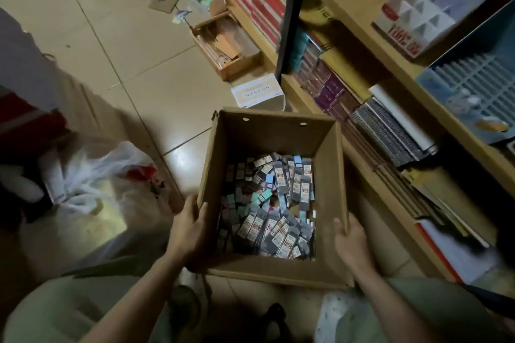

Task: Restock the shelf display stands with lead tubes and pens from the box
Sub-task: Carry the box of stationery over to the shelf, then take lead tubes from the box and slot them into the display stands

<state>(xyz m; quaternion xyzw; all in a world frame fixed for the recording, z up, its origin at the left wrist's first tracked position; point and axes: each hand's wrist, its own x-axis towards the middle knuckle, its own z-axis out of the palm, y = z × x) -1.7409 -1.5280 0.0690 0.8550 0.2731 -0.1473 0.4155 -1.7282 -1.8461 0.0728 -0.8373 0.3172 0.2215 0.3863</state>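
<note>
Nearest, the left hand [189,227] holds the box [274,270] by its left wall, thumb hooked over the rim and fingers curled down the outside. The right hand [351,242] clasps the right wall the same way, thumb inside and fingers hidden behind the cardboard. Each grip is closed on cardboard only; neither holds any stock.

Inside the box, a loose heap of lead tubes [281,227] in flat packets covers the bottom, grey ones with red-and-white labels mixed with green, pink and blue ones. I cannot pick out pens among them.

The box sits low over the floor [117,44], whether resting or lifted I cannot tell, just left of the shelf [359,0]. Beyond it on the shelf, to the right, a blue stand [479,83] shows rows of vacant slots, and a white stand [418,25] further back has hollow compartments.

By my reading the restocking has barely begun: the box looks well filled, the stands look unfilled, and every transfer is left to do.
</note>
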